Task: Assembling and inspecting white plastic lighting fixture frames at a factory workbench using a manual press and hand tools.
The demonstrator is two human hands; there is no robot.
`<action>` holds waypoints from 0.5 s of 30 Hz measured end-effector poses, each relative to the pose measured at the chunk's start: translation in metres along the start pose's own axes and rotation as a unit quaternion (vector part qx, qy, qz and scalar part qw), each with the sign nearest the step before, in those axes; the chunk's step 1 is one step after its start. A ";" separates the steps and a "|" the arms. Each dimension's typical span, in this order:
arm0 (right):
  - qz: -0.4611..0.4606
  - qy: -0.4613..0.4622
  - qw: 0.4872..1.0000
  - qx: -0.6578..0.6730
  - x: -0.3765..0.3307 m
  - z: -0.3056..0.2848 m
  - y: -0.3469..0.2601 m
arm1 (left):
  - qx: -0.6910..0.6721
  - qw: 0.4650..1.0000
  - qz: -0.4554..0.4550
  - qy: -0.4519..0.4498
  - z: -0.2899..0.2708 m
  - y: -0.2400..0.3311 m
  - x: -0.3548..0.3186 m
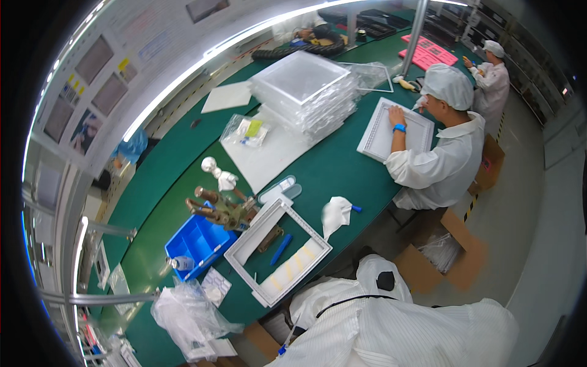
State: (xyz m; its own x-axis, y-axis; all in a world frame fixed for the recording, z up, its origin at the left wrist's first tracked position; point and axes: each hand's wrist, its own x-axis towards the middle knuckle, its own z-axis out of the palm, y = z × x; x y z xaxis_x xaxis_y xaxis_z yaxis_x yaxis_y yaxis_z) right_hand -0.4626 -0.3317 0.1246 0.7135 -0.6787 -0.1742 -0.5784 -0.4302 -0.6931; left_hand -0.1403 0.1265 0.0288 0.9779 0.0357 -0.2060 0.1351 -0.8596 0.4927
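Observation:
Neither of my hands shows; only my white striped work coat [397,330] fills the lower edge. In front of it, at the near edge of the green bench, lies a white rectangular frame [319,246]. Inside its opening are a blue bar-shaped tool [280,249] and a white strip with yellowish patches [287,269]. A brown-green metal hand press [223,211] stands just behind the frame. To the frame's right rests a crumpled white cloth [335,215] with a blue-tipped object [356,208] beside it.
A blue divided bin [199,241] with a small bottle [181,263] stands left of the press. Clear plastic bags [186,315] lie nearer. A tall stack of wrapped panels [302,79] is behind. At right a co-worker [449,140] handles a white framed panel [374,131]; open cartons [461,238] sit below.

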 end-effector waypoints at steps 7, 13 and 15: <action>0.041 0.009 0.999 0.008 -0.017 0.008 0.016 | 0.009 1.000 0.009 -0.005 0.012 -0.001 0.010; 0.067 0.004 0.998 0.013 -0.036 0.014 0.022 | 0.017 1.000 0.011 -0.010 0.010 -0.009 0.005; 0.076 0.003 0.997 0.011 -0.039 0.013 0.026 | 0.016 1.000 0.015 -0.013 0.015 -0.004 0.005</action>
State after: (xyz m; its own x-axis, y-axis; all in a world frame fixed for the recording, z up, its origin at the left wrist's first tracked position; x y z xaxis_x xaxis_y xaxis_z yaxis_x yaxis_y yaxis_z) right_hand -0.5000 -0.3083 0.1043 0.6164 -0.7382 -0.2740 -0.6702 -0.3091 -0.6748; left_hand -0.1387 0.1228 0.0133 0.9768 -0.0031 -0.2140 0.1007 -0.8757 0.4722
